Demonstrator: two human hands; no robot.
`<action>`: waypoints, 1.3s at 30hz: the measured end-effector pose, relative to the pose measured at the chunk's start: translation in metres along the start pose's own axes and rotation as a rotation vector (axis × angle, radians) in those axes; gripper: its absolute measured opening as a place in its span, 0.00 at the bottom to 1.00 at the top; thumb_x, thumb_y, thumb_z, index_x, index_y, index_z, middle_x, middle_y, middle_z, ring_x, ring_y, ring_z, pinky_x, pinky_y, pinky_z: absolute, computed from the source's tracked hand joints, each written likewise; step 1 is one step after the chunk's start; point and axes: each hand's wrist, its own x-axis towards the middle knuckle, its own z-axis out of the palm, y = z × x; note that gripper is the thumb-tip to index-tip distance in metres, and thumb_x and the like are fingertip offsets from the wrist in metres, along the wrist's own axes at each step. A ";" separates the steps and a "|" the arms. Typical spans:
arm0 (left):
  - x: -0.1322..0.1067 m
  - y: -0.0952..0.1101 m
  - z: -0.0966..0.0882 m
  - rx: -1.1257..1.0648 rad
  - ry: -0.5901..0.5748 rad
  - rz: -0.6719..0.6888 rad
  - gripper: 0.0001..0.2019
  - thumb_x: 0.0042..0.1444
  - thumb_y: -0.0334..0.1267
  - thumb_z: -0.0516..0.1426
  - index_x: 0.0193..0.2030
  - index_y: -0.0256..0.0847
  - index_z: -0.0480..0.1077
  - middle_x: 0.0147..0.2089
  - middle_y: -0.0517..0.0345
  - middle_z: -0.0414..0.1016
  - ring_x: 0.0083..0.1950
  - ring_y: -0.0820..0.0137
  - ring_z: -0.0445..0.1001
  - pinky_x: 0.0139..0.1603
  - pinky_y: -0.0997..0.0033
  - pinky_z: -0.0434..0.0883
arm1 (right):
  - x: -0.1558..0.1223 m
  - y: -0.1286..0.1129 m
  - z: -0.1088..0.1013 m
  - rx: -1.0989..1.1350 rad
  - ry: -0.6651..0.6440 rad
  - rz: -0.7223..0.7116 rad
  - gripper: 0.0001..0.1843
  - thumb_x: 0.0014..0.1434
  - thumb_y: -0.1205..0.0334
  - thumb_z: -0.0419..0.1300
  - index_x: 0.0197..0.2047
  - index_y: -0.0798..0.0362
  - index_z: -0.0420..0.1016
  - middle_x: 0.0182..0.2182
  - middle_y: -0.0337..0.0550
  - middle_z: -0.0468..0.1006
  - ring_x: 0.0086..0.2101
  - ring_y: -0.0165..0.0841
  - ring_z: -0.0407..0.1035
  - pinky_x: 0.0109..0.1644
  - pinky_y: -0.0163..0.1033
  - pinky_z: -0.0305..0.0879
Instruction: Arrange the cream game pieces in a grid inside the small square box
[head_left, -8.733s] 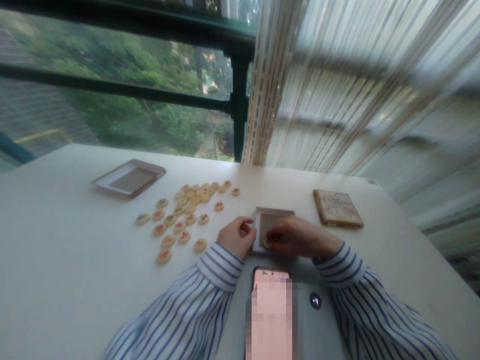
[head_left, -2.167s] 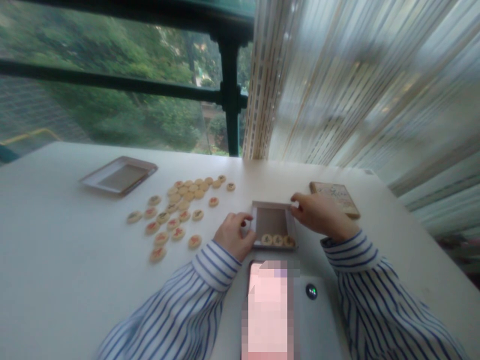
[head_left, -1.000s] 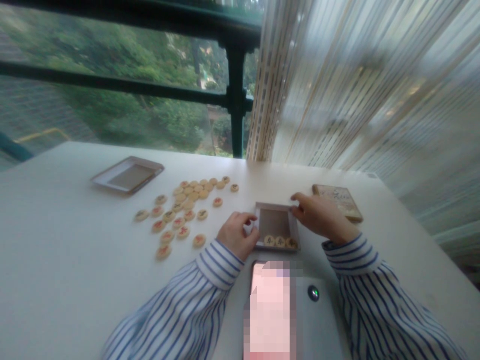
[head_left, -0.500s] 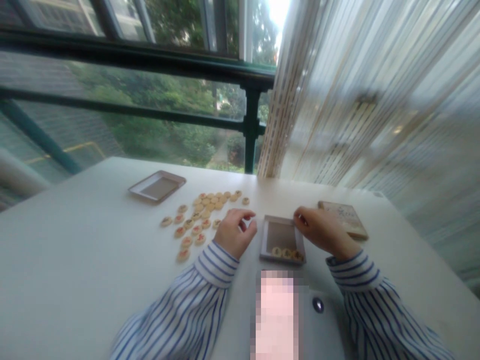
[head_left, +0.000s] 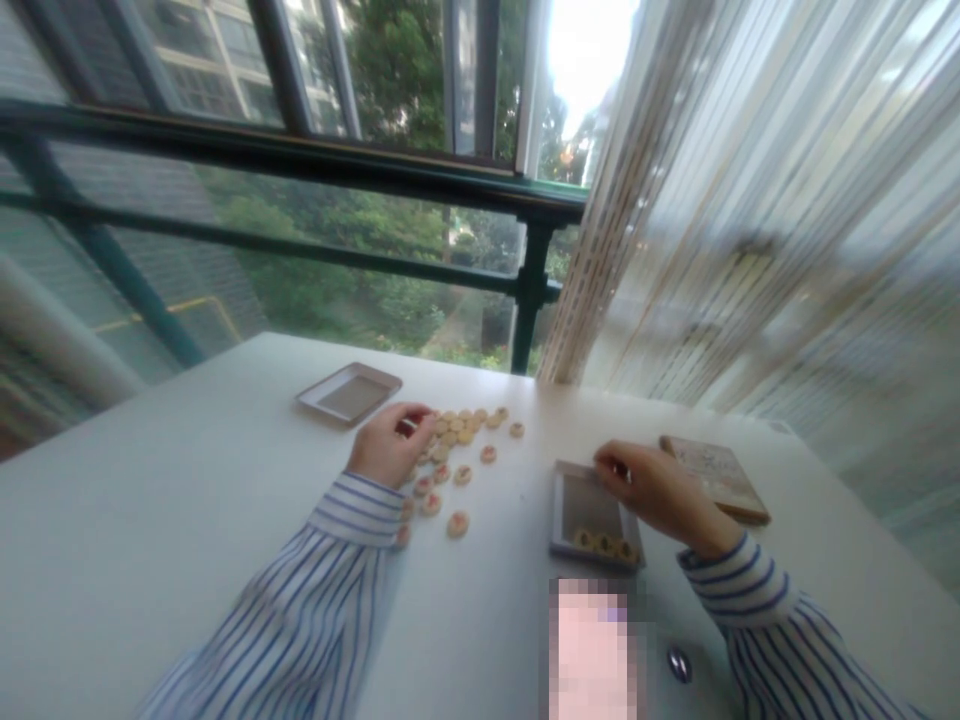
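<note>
My left hand (head_left: 394, 445) is over the left side of a spread of round wooden Chinese chess pieces (head_left: 455, 430). Its fingers curl in towards the thumb, and what lies between the tips is hidden. Red-marked pieces lie nearer to me, one of them a lone piece (head_left: 458, 523). My right hand (head_left: 652, 485) hangs at the far right corner of a shallow grey box (head_left: 559, 520), its fingers bent together; I cannot make out what they hold. Three dark-marked pieces (head_left: 605, 545) line the near side inside the box.
A shallow tray or lid (head_left: 349, 395) lies at the back left of the white table (head_left: 262, 540). Behind my right hand is a flat printed box (head_left: 716, 475). Beyond the table are a green railing (head_left: 529, 270) and a string curtain (head_left: 720, 200).
My left hand has moved left, from beside the box to the far left of the pieces, and its fingers have drawn closer. My right hand has shifted slightly over the box. The view has shifted.
</note>
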 end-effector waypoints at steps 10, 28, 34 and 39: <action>-0.002 -0.042 -0.007 0.209 0.024 0.076 0.11 0.47 0.39 0.52 0.35 0.38 0.71 0.34 0.55 0.74 0.29 0.71 0.72 0.32 0.72 0.69 | 0.073 -0.041 0.020 -0.105 -0.109 -0.247 0.08 0.55 0.64 0.53 0.38 0.53 0.71 0.33 0.43 0.75 0.33 0.31 0.67 0.36 0.34 0.58; -0.009 -0.039 -0.008 0.255 0.025 0.113 0.10 0.50 0.35 0.51 0.36 0.37 0.70 0.35 0.53 0.74 0.34 0.68 0.71 0.37 0.68 0.68 | 0.145 -0.112 0.079 -0.175 -0.300 -0.696 0.11 0.53 0.69 0.54 0.39 0.51 0.72 0.38 0.44 0.74 0.41 0.34 0.65 0.42 0.37 0.58; -0.011 -0.035 -0.008 0.242 0.022 0.130 0.09 0.50 0.34 0.50 0.36 0.37 0.70 0.35 0.52 0.73 0.33 0.68 0.71 0.38 0.67 0.68 | 0.148 -0.117 0.079 -0.184 -0.362 -0.678 0.10 0.54 0.68 0.54 0.40 0.51 0.72 0.38 0.46 0.73 0.41 0.34 0.65 0.42 0.37 0.58; -0.012 -0.035 -0.009 0.246 0.015 0.130 0.09 0.50 0.33 0.51 0.36 0.36 0.70 0.35 0.52 0.73 0.33 0.67 0.71 0.39 0.67 0.68 | 0.149 -0.117 0.080 -0.185 -0.389 -0.676 0.09 0.55 0.67 0.53 0.39 0.52 0.72 0.37 0.47 0.73 0.41 0.34 0.64 0.42 0.36 0.58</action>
